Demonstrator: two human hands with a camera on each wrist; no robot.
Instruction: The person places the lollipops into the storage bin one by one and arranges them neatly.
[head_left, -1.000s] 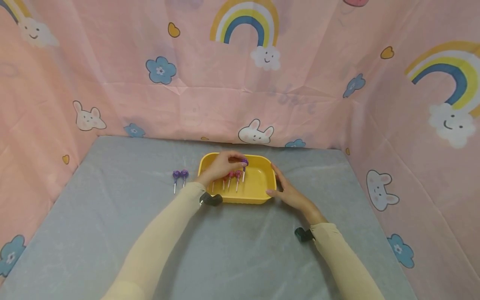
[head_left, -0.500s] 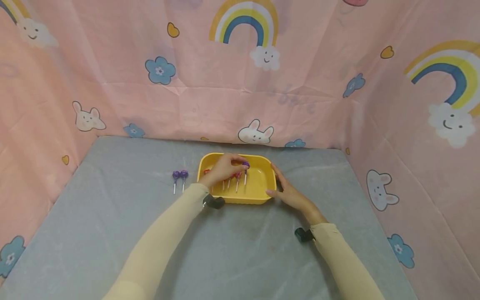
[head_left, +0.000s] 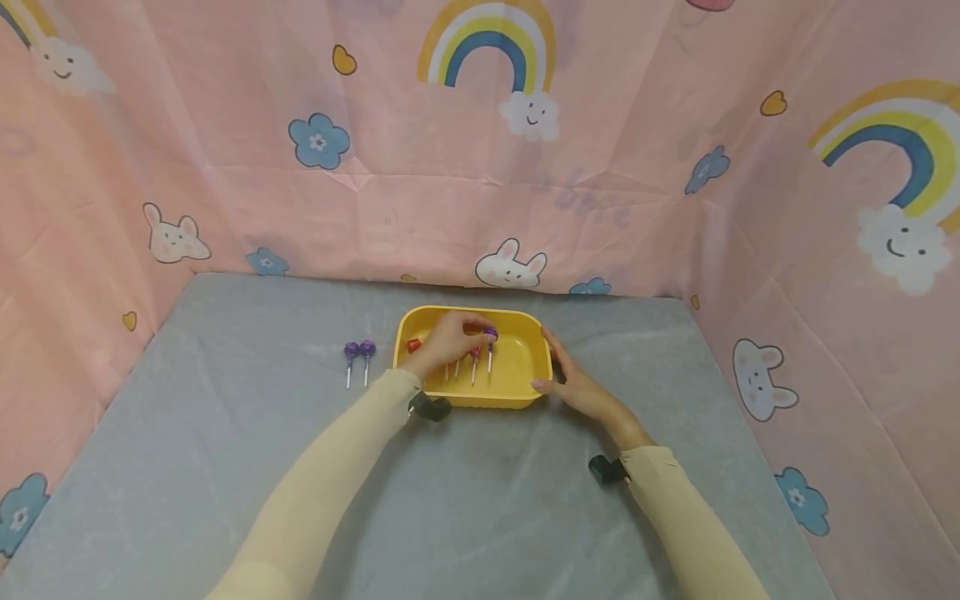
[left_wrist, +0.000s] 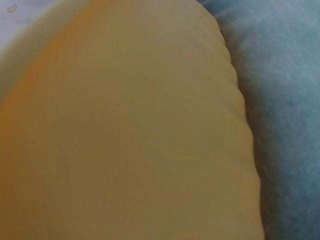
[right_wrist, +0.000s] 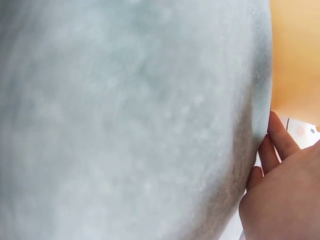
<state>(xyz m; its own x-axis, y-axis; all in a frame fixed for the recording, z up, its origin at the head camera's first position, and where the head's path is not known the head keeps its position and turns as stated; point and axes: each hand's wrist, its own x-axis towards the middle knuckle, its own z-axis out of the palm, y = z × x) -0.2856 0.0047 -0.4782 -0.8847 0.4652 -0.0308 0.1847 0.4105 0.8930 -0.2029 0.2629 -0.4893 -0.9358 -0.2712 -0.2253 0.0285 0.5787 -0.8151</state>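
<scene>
In the head view my left hand (head_left: 448, 340) reaches over a shallow yellow tray (head_left: 525, 375) and pinches a purple-wrapped lollipop (head_left: 491, 335) by its head. The white stick points down towards the tray floor. Beside it in the tray is a red-pink lollipop (head_left: 475, 355); sticks of others show beneath my hand, which hides part of them. A red lollipop head (head_left: 414, 344) shows at the tray's left end. My right hand (head_left: 581, 388) rests against the tray's right end, fingers extended along the outer side, thumb at the front corner. The yellow wall (left_wrist: 140, 120) fills most of the left wrist view.
Two purple lollipops (head_left: 359, 350) lie side by side on the grey cloth (head_left: 480, 500), left of the tray. Pink printed curtains (head_left: 405, 217) stand behind the table and at both sides. A dark wrist camera (head_left: 430, 407) sits near the tray's front wall.
My left hand has shifted slightly right and lower with the purple lollipop, uncovering the red head at the tray's left end. My right hand and the tray have stayed in place.
</scene>
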